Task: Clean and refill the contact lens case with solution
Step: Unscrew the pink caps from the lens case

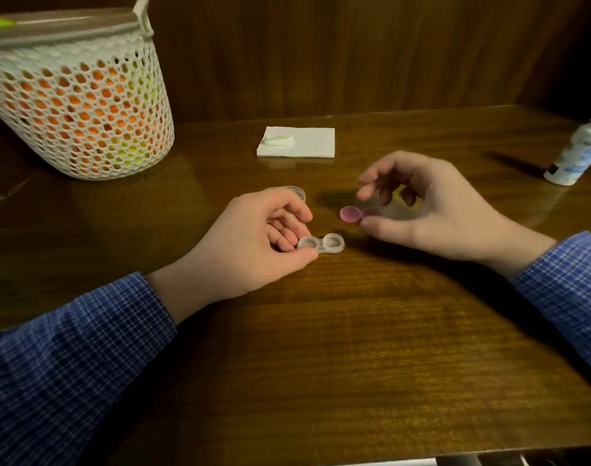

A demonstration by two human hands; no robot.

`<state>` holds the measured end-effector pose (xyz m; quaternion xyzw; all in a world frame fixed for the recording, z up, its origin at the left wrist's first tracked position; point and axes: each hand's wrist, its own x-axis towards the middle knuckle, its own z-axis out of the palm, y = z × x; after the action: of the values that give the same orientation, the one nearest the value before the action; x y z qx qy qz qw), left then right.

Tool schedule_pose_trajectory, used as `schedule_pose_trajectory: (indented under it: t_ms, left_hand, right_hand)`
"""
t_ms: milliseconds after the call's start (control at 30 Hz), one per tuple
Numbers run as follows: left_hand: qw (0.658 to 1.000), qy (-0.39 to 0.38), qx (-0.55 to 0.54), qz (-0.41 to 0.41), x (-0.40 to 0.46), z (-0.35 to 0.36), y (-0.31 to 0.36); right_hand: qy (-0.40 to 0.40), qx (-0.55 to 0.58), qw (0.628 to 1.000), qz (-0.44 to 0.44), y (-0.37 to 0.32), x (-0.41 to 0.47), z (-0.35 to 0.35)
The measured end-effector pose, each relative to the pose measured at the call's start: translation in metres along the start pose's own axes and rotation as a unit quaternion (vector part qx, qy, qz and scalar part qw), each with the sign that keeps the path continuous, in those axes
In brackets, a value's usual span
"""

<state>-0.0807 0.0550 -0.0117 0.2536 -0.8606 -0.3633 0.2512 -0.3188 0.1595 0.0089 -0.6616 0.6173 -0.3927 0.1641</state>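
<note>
The white holey plastic basket (82, 105) sits at the brown wooden desk's (321, 331) back left corner. Mid-desk, the left hand (253, 243) pinches the clear two-cup lens case (321, 243) steady. The right hand (428, 206) hangs loose, holding nothing, above the round pink cap (350, 214).

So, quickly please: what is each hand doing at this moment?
Left hand: pinches the lens case at its left end.
Right hand: fingers curled over the pink cap; actual grip cannot be told.
</note>
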Motion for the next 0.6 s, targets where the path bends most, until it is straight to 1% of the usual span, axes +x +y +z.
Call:
schedule_pose_trajectory:
  t_ms: [100,167,433,600]
  left_hand:
    - [1.000,0.000,0.004,0.003,0.000,0.000,0.000]
    - [1.000,0.002,0.012,0.008,0.000,-0.001,-0.001]
    - [1.000,0.010,0.007,0.022,-0.001,-0.001,-0.001]
    - [0.999,0.044,-0.013,0.019,-0.015,-0.008,0.008]
  right_hand:
    - [-0.061,-0.072,0.995,-0.042,-0.014,-0.006,0.018]
    - [-0.074,-0.109,0.990,-0.046,-0.017,-0.004,0.025]
    - [-0.067,-0.070,0.994,-0.043,-0.018,-0.003,0.030]
    - [-0.058,-0.047,0.996,-0.048,-0.032,-0.003,0.029]
